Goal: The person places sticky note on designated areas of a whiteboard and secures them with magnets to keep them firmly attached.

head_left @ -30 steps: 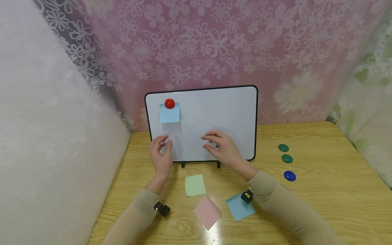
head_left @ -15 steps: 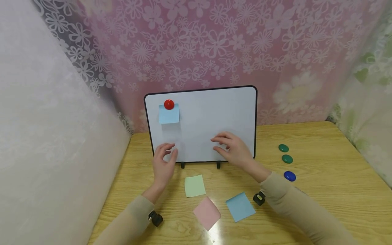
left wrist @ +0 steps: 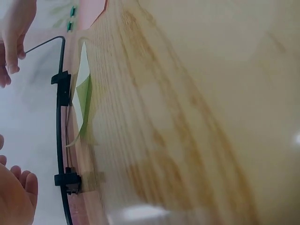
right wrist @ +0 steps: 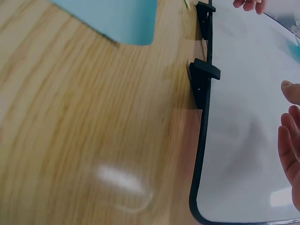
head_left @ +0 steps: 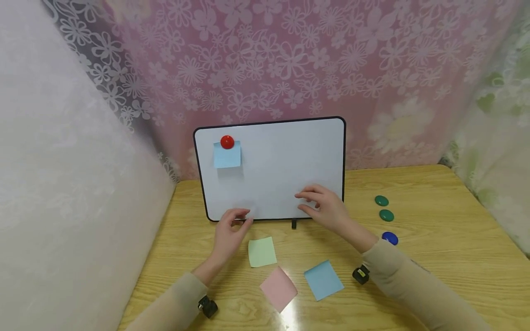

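A whiteboard (head_left: 273,170) with a black frame stands upright on the table. On its upper left a red magnet (head_left: 227,142) holds a light blue sticky note (head_left: 227,156). My left hand (head_left: 229,232), fingers loosely bent and holding nothing, hovers by the board's lower left edge, just left of a green sticky note (head_left: 262,252). My right hand (head_left: 327,209) is in front of the board's lower right, fingers relaxed, thumb and fingertips apart, nothing between them. In the right wrist view, the right hand (right wrist: 291,136) shows at the right edge.
A pink sticky note (head_left: 279,289) and a blue sticky note (head_left: 324,280) lie in front of the board. To the right on the table are two green magnets (head_left: 382,201) and a blue magnet (head_left: 390,238). A pale wall (head_left: 83,184) borders the left.
My left hand has moved down and right, toward the green note. My right hand has shifted right and slightly down, away from the board's middle. The notes and magnets stay in place.
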Demonstrator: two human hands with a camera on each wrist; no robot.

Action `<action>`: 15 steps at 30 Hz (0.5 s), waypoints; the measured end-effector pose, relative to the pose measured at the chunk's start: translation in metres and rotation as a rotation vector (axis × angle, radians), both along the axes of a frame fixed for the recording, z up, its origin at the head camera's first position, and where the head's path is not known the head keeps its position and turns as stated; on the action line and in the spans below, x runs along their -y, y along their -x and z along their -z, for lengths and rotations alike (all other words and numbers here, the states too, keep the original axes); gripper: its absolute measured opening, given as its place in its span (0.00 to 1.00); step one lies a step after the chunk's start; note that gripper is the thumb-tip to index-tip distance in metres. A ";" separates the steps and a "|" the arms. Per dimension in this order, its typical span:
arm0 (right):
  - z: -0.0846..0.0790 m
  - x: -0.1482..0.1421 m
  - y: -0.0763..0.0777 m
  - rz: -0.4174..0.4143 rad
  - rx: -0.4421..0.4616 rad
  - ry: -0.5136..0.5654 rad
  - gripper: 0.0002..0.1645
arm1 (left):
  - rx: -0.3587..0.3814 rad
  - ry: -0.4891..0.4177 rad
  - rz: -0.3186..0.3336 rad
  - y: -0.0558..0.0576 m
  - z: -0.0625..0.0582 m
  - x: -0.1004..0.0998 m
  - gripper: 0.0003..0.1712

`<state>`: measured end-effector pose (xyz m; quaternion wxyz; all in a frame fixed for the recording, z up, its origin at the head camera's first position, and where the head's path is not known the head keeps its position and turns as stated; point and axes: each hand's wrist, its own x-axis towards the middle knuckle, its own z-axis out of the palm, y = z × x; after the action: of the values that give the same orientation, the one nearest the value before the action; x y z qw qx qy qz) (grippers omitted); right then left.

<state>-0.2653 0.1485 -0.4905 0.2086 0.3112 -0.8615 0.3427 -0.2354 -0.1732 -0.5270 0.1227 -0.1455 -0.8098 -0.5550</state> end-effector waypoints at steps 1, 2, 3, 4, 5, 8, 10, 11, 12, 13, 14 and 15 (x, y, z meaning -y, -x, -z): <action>0.001 -0.002 -0.001 0.003 0.001 -0.001 0.19 | 0.014 0.017 0.004 0.000 0.001 0.000 0.17; 0.003 -0.004 -0.002 0.006 0.007 -0.004 0.19 | 0.024 0.033 0.007 0.000 0.002 0.000 0.17; 0.004 -0.007 -0.002 0.008 0.011 -0.007 0.19 | 0.035 0.048 0.010 -0.001 0.002 0.000 0.17; 0.005 -0.009 -0.003 0.010 0.016 -0.011 0.19 | 0.044 0.060 0.012 -0.001 0.002 0.000 0.18; 0.006 -0.012 -0.003 0.012 0.020 -0.015 0.19 | 0.051 0.073 0.015 -0.001 0.002 0.001 0.18; 0.010 -0.021 -0.005 0.015 0.032 -0.017 0.20 | 0.069 0.105 0.031 -0.002 0.001 0.002 0.18; 0.012 -0.028 -0.007 0.017 0.036 -0.017 0.19 | 0.080 0.123 0.043 -0.003 0.001 0.004 0.18; 0.013 -0.031 -0.007 0.017 0.043 -0.016 0.19 | 0.084 0.134 0.051 -0.004 0.001 0.005 0.18; 0.014 -0.035 -0.008 0.018 0.051 -0.017 0.19 | 0.092 0.142 0.061 -0.004 0.000 0.006 0.18; 0.016 -0.038 -0.009 0.020 0.058 -0.026 0.19 | 0.099 0.156 0.068 -0.005 0.000 0.007 0.18; 0.017 -0.042 -0.010 0.024 0.065 -0.036 0.19 | 0.105 0.170 0.074 -0.005 0.000 0.008 0.18; 0.018 -0.045 -0.011 0.030 0.075 -0.046 0.19 | 0.112 0.185 0.082 -0.005 -0.001 0.009 0.18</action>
<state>-0.2544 0.1939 -0.5086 0.1740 0.2901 -0.8809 0.3310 -0.2301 -0.1822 -0.5265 0.0404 -0.1578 -0.8566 -0.4896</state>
